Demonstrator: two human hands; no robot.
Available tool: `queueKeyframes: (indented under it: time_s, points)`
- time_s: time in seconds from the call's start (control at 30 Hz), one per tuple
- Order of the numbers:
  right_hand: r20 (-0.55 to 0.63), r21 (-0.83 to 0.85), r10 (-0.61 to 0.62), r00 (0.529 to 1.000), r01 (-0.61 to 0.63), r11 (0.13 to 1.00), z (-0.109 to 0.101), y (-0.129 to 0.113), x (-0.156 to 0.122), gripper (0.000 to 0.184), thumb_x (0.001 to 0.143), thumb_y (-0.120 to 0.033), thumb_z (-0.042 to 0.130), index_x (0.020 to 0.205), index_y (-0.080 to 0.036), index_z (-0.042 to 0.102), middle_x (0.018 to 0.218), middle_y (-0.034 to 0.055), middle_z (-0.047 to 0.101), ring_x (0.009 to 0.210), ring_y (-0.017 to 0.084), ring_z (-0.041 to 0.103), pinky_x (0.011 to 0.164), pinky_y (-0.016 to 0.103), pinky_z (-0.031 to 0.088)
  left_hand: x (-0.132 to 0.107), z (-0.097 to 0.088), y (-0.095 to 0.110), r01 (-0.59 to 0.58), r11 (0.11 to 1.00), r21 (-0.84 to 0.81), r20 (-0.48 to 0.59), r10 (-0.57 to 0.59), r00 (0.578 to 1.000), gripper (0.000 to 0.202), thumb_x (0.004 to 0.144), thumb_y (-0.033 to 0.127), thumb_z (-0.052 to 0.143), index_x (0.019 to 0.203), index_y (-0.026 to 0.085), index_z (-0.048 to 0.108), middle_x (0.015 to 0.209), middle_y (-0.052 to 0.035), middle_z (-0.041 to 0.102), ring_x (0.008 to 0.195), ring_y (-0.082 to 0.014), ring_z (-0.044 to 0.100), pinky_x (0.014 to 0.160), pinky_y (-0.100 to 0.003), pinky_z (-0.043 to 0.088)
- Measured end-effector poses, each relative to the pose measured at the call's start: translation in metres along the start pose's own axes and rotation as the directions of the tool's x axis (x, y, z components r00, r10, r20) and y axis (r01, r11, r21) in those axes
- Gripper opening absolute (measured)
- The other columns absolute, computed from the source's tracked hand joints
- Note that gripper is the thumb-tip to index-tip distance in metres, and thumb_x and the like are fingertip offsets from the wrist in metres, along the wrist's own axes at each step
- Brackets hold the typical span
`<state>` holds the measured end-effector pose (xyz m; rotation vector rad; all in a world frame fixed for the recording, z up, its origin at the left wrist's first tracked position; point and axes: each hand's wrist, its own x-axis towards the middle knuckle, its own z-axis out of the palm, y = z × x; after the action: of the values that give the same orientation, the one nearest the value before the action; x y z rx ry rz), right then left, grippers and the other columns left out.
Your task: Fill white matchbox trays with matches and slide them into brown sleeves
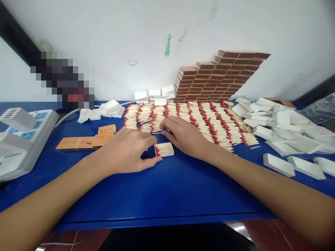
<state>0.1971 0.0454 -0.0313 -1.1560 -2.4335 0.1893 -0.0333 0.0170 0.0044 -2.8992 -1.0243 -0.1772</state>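
My left hand (128, 150) rests on the blue table (162, 195), fingers curled, thumb and fingertips against the left end of a small white tray (165, 150) with a few red-tipped matches in it. My right hand (183, 134) lies just behind the tray, fingers bent and pinching at matches on the near edge of a wide row of red-tipped matches (209, 122). What the right fingers grip is largely hidden.
Several orange matchboxes (86, 139) lie at the left. Brown sleeves (222, 75) are stacked against the wall. White empty trays (277, 122) pile at the right, more at the back (154, 94). A white power strip (21, 136) sits far left.
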Motion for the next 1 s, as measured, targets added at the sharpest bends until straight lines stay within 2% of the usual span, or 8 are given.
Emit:
queueKeyframes:
  time_s: [0.13, 0.23, 0.57, 0.67, 0.83, 1.0]
  points:
    - [-0.018, -0.007, -0.025, 1.000, 0.025, 1.000, 0.003, 0.003, 0.000, 0.014, 0.104, -0.015, 0.049, 0.099, -0.019, 0.061, 0.101, 0.0097, 0.065, 0.098, 0.024, 0.058, 0.082, 0.035, 0.044, 0.000, 0.001, 0.000, 0.004, 1.000, -0.003, -0.005, -0.004, 1.000, 0.031, 0.097, 0.049, 0.061, 0.102, 0.021, 0.073, 0.087, -0.0001, 0.076, 0.078, -0.0219, 0.073, 0.062, -0.034, 0.040]
    - [-0.029, 0.007, -0.024, 0.999, 0.024, 1.000, 0.004, 0.004, 0.000, 0.011, 0.103, -0.016, 0.051, 0.104, -0.019, 0.062, 0.103, 0.0095, 0.065, 0.096, 0.023, 0.058, 0.081, 0.034, 0.044, 0.000, 0.001, -0.001, 0.006, 1.000, -0.008, -0.003, -0.006, 1.000, 0.031, 0.097, 0.049, 0.061, 0.102, 0.021, 0.073, 0.087, -0.0001, 0.076, 0.078, -0.0217, 0.073, 0.062, -0.034, 0.039]
    - [0.036, 0.000, 0.031, 0.999, -0.031, 1.000, -0.003, 0.003, 0.001, 0.008, 0.104, -0.019, 0.055, 0.097, -0.018, 0.059, 0.101, 0.0084, 0.065, 0.092, 0.022, 0.058, 0.076, 0.032, 0.043, 0.002, 0.002, -0.001, 0.007, 1.000, -0.023, 0.000, -0.007, 1.000, 0.031, 0.097, 0.048, 0.059, 0.101, 0.021, 0.073, 0.088, -0.0013, 0.076, 0.079, -0.0222, 0.073, 0.063, -0.033, 0.039]
    - [0.057, -0.051, 0.046, 0.997, -0.043, 0.998, -0.005, 0.002, -0.001, 0.008, 0.105, -0.020, 0.054, 0.099, -0.017, 0.059, 0.103, 0.0092, 0.066, 0.092, 0.022, 0.059, 0.076, 0.033, 0.044, 0.002, 0.002, -0.002, 0.004, 1.000, -0.029, -0.002, -0.004, 1.000, 0.030, 0.097, 0.048, 0.059, 0.101, 0.021, 0.073, 0.088, -0.0015, 0.077, 0.080, -0.0224, 0.074, 0.062, -0.033, 0.038]
    - [0.045, -0.124, -0.002, 0.999, 0.008, 0.992, -0.007, 0.002, -0.004, 0.011, 0.106, -0.020, 0.051, 0.102, -0.017, 0.061, 0.104, 0.0099, 0.066, 0.092, 0.022, 0.060, 0.076, 0.034, 0.045, 0.002, 0.001, -0.004, 0.002, 0.999, -0.037, -0.008, -0.002, 1.000, 0.032, 0.098, 0.050, 0.059, 0.100, 0.021, 0.073, 0.088, -0.0017, 0.077, 0.080, -0.0223, 0.074, 0.063, -0.033, 0.039]
    - [0.109, -0.159, 0.034, 0.993, -0.016, 0.987, -0.010, -0.001, -0.002, 0.017, 0.108, -0.021, 0.047, 0.100, -0.016, 0.061, 0.106, 0.0108, 0.066, 0.093, 0.022, 0.062, 0.077, 0.033, 0.045, 0.002, 0.003, -0.004, 0.013, 0.999, -0.038, 0.003, -0.012, 1.000, 0.033, 0.098, 0.050, 0.058, 0.102, 0.021, 0.073, 0.088, -0.0012, 0.077, 0.080, -0.0221, 0.074, 0.063, -0.033, 0.041]
